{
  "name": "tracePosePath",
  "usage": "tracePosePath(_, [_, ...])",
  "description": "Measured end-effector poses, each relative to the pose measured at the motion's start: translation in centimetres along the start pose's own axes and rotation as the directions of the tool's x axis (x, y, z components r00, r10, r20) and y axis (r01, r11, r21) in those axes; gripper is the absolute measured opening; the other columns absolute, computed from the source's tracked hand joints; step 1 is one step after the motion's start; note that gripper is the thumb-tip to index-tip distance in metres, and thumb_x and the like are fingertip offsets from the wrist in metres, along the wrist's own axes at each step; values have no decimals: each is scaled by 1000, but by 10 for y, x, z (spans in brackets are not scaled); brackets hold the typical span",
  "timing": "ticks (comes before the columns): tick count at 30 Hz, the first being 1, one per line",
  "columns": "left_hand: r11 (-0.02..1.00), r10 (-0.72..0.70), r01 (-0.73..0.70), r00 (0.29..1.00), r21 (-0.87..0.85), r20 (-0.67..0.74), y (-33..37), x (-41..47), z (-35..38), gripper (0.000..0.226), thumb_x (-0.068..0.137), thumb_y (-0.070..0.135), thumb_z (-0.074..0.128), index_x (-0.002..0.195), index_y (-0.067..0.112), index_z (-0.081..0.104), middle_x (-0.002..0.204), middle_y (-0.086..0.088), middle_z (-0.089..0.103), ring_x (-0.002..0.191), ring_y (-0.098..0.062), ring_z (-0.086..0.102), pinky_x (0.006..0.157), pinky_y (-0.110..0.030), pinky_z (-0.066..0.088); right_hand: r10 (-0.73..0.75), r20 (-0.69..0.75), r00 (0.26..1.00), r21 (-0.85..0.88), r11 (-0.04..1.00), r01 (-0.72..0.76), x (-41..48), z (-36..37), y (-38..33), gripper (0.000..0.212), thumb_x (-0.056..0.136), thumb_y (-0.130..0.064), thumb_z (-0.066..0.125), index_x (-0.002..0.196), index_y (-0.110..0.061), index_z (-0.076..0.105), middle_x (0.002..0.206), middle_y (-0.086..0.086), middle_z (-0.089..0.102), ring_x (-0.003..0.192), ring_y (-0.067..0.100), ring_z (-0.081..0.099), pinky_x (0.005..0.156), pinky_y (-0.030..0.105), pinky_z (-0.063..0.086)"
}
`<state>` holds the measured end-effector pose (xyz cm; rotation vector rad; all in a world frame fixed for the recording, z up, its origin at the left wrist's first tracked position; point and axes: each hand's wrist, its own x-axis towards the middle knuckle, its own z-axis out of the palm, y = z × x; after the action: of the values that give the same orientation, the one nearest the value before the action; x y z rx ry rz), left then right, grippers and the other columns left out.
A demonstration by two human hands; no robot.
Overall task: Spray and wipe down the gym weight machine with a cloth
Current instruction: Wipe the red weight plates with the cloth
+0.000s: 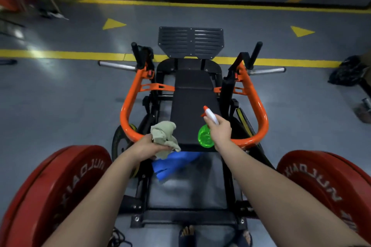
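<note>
The person's left hand [149,146] was clenched around a bunched, pale grey-green cloth [165,136], whose loose folds spilled out above and to the right of the knuckles. The right hand [219,132] gripped a spray bottle [206,133] by its neck. The bottle's green translucent body hung just left of the palm, and its white head with the orange nozzle pointed forward, away from the person. Whether a finger was pressing the trigger could not be told.

Both hands were held over the gym weight machine [188,216], which stretched out ahead of the person. The black padded bench [193,102] lay between the two hands and ran on beyond them, with the bottle's nozzle hovering over its right side. The curved orange frame [125,114] wrapped around the bench, passing under the left hand and beneath the right wrist. Well beyond the hands, a slatted black footplate [190,42] stood tilted at the bench's far end, with a chrome peg [116,65] sticking out to either side.

Just below the cloth and nearer the person, a blue, blurred sheet-like item [170,163] lay on the machine. A large red weight plate [50,190] sat outside the left forearm, and another red plate [325,182] sat outside the right forearm. Yellow lines [60,54] crossed the grey floor beyond the hands.
</note>
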<state>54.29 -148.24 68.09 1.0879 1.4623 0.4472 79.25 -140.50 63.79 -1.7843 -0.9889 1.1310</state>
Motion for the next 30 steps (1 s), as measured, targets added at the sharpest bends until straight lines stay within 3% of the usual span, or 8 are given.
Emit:
tracePosePath(4, [999, 24, -24, 1000, -41, -7, -12, -12, -18, 46, 76, 34, 84, 119, 20, 73, 116, -3, 75, 114, -26, 69, 101, -51, 55, 4, 50, 999, -160, 987, 4, 14, 4, -11, 34, 89, -30, 76, 121, -22, 70, 102, 4, 69, 103, 26, 65, 85, 33, 48])
tracePosePath(9, [997, 8, -10, 1000, -71, -26, 0, -13, -12, 24, 86, 21, 79, 110, 21, 78, 109, -3, 77, 111, -23, 69, 98, -46, 55, -30, 94, 995, -191, 980, 48, 18, -12, -7, 79, 76, -39, 88, 144, -17, 53, 127, 4, 63, 116, 21, 61, 104, 38, 48])
tracePosePath(15, [998, 40, -36, 995, -43, 89, 38, 7, 44, 23, 89, 8, 75, 111, 17, 73, 106, -6, 77, 97, -13, 71, 89, -40, 58, -85, 29, 996, -220, 971, 89, 3, -53, -2, 92, 80, -46, 84, 153, -13, 39, 147, 8, 53, 133, 25, 52, 112, 40, 43])
tracePosePath(19, [999, 24, -33, 970, 29, 244, 67, 26, 102, 19, 87, 9, 75, 104, 17, 74, 97, -2, 78, 93, -14, 70, 82, -34, 59, -133, -57, 989, -147, 981, 124, -34, -94, 4, 75, 91, -47, 72, 150, -12, 43, 148, 8, 51, 136, 22, 48, 115, 44, 39])
tracePosePath(24, [976, 101, -184, 854, 113, 511, 115, 38, 204, 34, 76, 30, 74, 104, 12, 72, 104, -14, 75, 93, -27, 72, 89, -46, 56, -110, 142, 984, -59, 991, 119, -91, -165, 19, 65, 87, -56, 71, 140, -26, 50, 130, -6, 64, 120, 10, 60, 102, 25, 48])
tracePosePath(26, [948, 154, -289, 786, 135, 599, 140, 39, 252, 19, 80, 19, 68, 99, 16, 67, 100, -14, 69, 87, -19, 66, 88, -44, 55, -98, 27, 995, -117, 988, 100, -101, -207, 27, 59, 86, -57, 70, 135, -30, 51, 122, -9, 67, 113, 9, 63, 96, 26, 49])
tracePosePath(28, [899, 207, -410, 710, 156, 673, 161, 39, 298, 35, 74, 27, 70, 108, 20, 62, 105, -8, 67, 90, -11, 63, 94, -39, 55, -119, -170, 978, -171, 981, 90, -106, -253, 38, 31, 93, -36, 67, 121, -24, 59, 110, -6, 70, 104, 15, 66, 91, 33, 51])
tracePosePath(30, [881, 169, -433, 664, 190, 728, 171, 43, 326, 49, 82, 15, 75, 128, 16, 56, 112, 2, 68, 93, 2, 66, 93, -24, 55, -130, -328, 936, -135, 987, 90, -108, -288, 42, 12, 95, -23, 61, 107, -23, 63, 99, -5, 71, 96, 18, 68, 88, 40, 54])
